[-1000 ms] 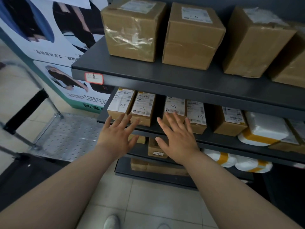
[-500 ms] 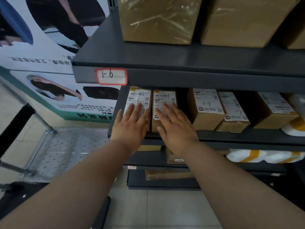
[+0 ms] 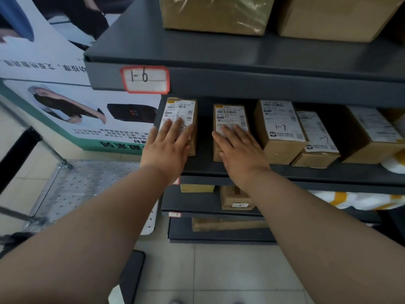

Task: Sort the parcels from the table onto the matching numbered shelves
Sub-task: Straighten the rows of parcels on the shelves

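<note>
Two small brown parcels with white labels lie at the left end of the second dark grey shelf (image 3: 306,172). My left hand (image 3: 167,148) rests flat, fingers straight, on the leftmost parcel (image 3: 186,108). My right hand (image 3: 238,150) lies flat on the parcel beside it (image 3: 230,113). A dark gap separates the two parcels. Further right on this shelf stand more labelled brown parcels (image 3: 278,128) marked 1-7. The shelf above carries a red-framed tag (image 3: 145,79) reading 1-6.
Large brown boxes (image 3: 215,14) stand on the top shelf. Lower shelves hold small boxes (image 3: 235,197) and white-and-yellow bags (image 3: 355,199). A perforated metal cart (image 3: 87,189) and a poster (image 3: 65,102) are at the left. Tiled floor lies below.
Both hands moved onto the two leftmost parcels and spread them apart, opening a gap between them. The camera came closer to the shelf.
</note>
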Tool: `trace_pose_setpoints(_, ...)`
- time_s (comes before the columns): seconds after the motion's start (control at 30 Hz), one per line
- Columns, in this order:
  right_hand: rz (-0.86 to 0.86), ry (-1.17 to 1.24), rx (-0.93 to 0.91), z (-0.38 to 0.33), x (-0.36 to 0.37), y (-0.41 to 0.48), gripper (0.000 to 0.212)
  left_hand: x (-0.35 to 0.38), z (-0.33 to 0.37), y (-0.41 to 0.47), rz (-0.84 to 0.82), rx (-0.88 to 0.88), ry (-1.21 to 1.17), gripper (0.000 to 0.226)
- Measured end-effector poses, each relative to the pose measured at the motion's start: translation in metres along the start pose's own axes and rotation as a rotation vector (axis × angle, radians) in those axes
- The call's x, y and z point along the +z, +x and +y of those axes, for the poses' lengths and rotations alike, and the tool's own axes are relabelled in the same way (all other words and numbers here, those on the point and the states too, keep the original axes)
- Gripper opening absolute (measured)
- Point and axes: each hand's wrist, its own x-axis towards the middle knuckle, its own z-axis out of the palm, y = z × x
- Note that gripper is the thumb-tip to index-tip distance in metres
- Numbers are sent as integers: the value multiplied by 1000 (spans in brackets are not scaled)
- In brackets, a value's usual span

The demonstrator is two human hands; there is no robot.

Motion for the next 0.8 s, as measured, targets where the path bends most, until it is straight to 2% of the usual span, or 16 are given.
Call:
trace_pose_setpoints(0.37,6,26,-42,10,0,8,73,-4,12,5,-10,19,102,55)
trace_pose_setpoints(0.43,101,37,-50,8,-2,1,75,-7,18,4,23,12,145,55)
trace_pose_setpoints(0.57,450,46,-76,6,-3,-34,75,-17,44,-2,69,110,50,58)
trace_pose_setpoints(0.67,552,39,26,30,-6,-55,74,-22,66,-5,82,185,26,62)
trace_pose_setpoints(0.8,378,121,279,77,-7,-68,68,-22,90,-4,64,241,20,59)
